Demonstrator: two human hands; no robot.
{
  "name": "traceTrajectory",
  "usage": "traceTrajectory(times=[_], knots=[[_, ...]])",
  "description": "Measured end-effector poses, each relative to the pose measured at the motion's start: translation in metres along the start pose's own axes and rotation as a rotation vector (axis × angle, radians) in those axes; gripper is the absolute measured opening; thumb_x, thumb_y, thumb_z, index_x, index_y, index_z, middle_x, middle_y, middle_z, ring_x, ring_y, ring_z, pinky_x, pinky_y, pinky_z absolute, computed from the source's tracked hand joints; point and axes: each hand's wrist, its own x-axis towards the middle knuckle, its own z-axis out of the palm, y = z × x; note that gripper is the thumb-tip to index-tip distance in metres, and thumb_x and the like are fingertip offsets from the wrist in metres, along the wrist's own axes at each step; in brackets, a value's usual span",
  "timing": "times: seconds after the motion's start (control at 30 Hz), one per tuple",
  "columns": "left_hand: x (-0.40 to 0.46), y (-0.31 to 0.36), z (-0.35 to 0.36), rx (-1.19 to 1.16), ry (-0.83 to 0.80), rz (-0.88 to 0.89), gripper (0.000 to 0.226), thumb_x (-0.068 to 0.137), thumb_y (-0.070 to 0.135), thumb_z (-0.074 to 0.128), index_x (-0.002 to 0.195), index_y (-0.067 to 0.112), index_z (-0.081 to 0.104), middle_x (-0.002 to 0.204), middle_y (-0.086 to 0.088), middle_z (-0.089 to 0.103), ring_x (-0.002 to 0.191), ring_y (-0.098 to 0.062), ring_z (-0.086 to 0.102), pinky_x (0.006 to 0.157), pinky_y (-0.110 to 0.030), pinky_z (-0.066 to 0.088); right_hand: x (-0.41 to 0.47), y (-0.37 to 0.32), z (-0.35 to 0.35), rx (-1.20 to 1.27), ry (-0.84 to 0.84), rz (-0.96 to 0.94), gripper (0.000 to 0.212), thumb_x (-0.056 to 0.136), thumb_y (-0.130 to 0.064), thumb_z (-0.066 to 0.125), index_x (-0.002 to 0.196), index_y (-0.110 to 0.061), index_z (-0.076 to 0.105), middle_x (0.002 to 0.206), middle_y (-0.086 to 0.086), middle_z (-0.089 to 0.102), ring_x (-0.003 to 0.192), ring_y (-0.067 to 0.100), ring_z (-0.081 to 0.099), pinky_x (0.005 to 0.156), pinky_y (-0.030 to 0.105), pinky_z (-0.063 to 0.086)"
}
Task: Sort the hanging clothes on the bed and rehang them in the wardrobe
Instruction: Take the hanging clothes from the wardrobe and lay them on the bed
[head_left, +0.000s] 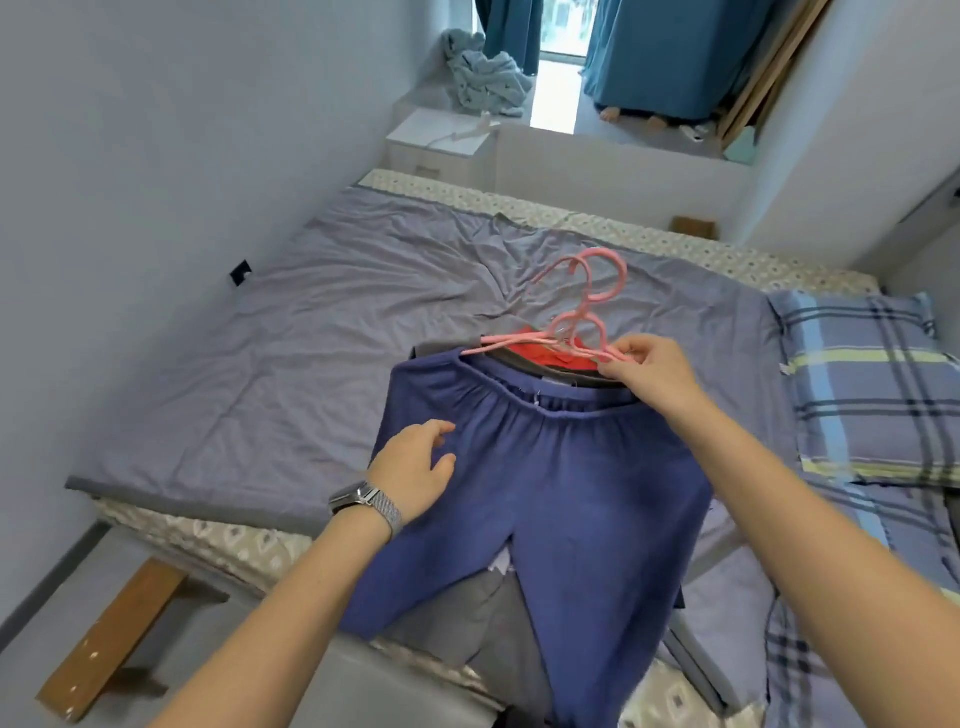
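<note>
The right hand (652, 374) pinches the pink hangers (576, 322) at their shoulder end, just above the waistband of the blue trousers (545, 493), while the left hand (415, 467), with a watch on its wrist, rests with relaxed, slightly spread fingers on the left side of the trousers. The trousers lie flat on top of grey and red clothes on the bed (260, 364), whose grey sheet is wrinkled. A checked pillow (872, 384) lies at the right, and blue curtains (665, 52) hang at the far window.
</note>
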Motion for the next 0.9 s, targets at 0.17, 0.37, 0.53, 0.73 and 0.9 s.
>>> traceTrajectory(times=[0.17,0.37,0.53,0.73,0.9], knots=[[0.087,0.019,0.028,0.012,-0.027,-0.033,0.041,0.09,0.023,0.054,0.13,0.019,0.048,0.126,-0.003,0.055,0.115,-0.018,0.054,0.097,-0.028,0.042,0.12,0.024,-0.015,-0.077,-0.048,0.001,0.021,0.08,-0.008,0.068,0.068,-0.022,0.059,0.063,-0.001,0.052,0.065,0.014,0.045,0.061,0.028,0.036],[0.181,0.003,0.045,0.142,-0.09,-0.072,0.04,0.091,0.023,0.053,0.131,0.018,0.048,0.125,-0.006,0.054,0.117,-0.023,0.051,0.1,-0.036,0.039,0.203,0.115,0.037,-0.243,-0.166,0.101,0.023,0.08,-0.015,0.066,0.066,-0.024,0.051,0.059,-0.008,0.047,0.064,0.018,0.045,0.068,0.037,0.041],[0.224,-0.02,0.058,0.155,-0.095,-0.128,0.039,0.091,0.02,0.053,0.129,0.016,0.05,0.125,-0.005,0.057,0.115,-0.02,0.052,0.097,-0.028,0.038,0.251,0.166,0.071,-0.367,-0.259,0.205,0.022,0.076,-0.019,0.064,0.065,-0.029,0.048,0.072,-0.008,0.053,0.084,0.024,0.052,0.087,0.045,0.042],[0.244,-0.044,0.09,0.117,-0.16,-0.167,0.039,0.092,0.019,0.052,0.131,0.015,0.048,0.125,-0.007,0.056,0.116,-0.02,0.053,0.098,-0.026,0.038,0.305,0.185,0.09,-0.573,-0.16,0.251,0.008,0.085,-0.022,0.057,0.091,-0.023,0.053,0.103,0.004,0.063,0.106,0.029,0.055,0.095,0.041,0.033],[0.241,-0.058,0.102,0.084,-0.162,-0.195,0.041,0.091,0.019,0.053,0.131,0.016,0.047,0.126,-0.006,0.055,0.117,-0.019,0.052,0.099,-0.026,0.038,0.305,0.179,0.113,-0.695,-0.199,0.261,0.041,0.08,-0.015,0.059,0.12,-0.014,0.051,0.123,0.011,0.058,0.118,0.034,0.051,0.098,0.045,0.034]])
